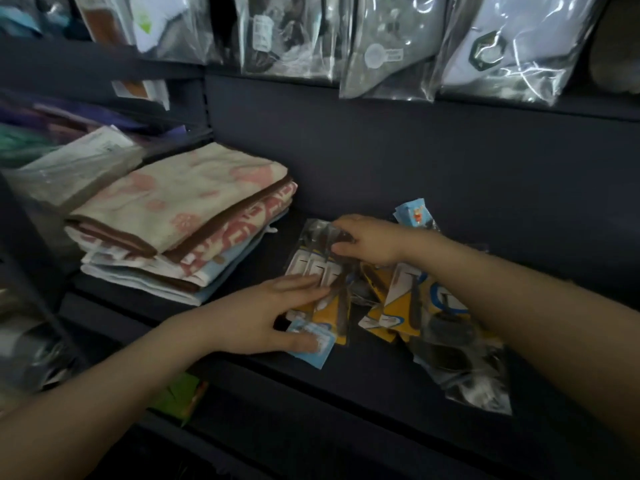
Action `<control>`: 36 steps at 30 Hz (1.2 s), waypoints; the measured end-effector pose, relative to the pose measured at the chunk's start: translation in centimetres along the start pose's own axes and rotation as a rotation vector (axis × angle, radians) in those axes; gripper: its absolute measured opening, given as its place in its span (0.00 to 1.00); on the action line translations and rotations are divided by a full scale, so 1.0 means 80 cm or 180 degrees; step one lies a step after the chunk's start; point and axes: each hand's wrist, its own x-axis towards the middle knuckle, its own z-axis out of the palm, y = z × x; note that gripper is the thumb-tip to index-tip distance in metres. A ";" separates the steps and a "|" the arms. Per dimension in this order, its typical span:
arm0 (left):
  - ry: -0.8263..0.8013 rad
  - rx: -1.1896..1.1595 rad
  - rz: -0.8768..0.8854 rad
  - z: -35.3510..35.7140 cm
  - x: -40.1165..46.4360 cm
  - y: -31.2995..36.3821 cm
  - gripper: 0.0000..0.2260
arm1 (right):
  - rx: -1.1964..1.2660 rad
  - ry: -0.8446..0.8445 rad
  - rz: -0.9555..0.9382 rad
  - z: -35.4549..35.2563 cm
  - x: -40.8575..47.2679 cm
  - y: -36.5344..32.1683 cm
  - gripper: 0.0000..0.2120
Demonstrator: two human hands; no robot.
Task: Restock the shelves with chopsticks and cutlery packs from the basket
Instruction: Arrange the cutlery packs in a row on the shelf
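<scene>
- Dark shelf (398,161), deep and wide, with room left at the back for more packs.
- Folded towels (180,223) stacked at the left of the shelf, beside the packs but not touching them.
- Shiny bags (388,43) hanging along the top, cut off by the picture's edge; hard to tell what is inside.
- Cutlery packs (391,303) lying in a loose, messy heap on the shelf, yellow and white cards under clear wrap. Probably being tidied into a neat row.
- Left hand (263,313) flat on the near packs, fingers straight, pressing them down so the pile stays put.
- Right hand (367,242) pinching the top edge of one clear pack (317,251), likely to pull it straight.
- Small blue pack (313,344) under the left thumb; another blue pack (414,211) peeking out behind the right hand.
- Basket not in sight. Too dim and blurry to tell chopsticks from spoons.
</scene>
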 end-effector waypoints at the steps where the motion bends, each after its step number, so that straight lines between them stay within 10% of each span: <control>1: -0.0061 -0.0004 0.0106 -0.003 -0.006 -0.001 0.34 | -0.0009 -0.0081 0.0000 0.004 0.010 -0.002 0.28; 7: -0.0152 0.0107 0.0421 0.002 -0.042 -0.004 0.30 | 0.0352 -0.0296 0.0140 0.021 0.060 -0.014 0.36; 13: 0.0532 0.0005 0.0318 0.010 -0.051 -0.010 0.36 | 0.1261 -0.0267 0.0162 0.024 0.082 -0.016 0.06; 21: 0.2112 -0.0582 -0.0286 -0.020 -0.027 -0.014 0.21 | 0.4854 0.0706 -0.0022 -0.020 0.068 0.010 0.14; 28: 0.2015 -0.0296 -0.0751 -0.034 0.024 -0.008 0.23 | 0.3417 0.1430 0.1227 -0.001 0.112 0.014 0.06; 32: 0.1373 0.0939 -0.0849 -0.023 0.036 -0.016 0.20 | 0.3494 0.0923 0.1116 0.006 0.116 0.014 0.14; 36: 0.0727 0.1266 -0.0705 -0.014 0.040 -0.022 0.22 | 0.0940 0.0317 0.0564 -0.010 0.065 0.007 0.18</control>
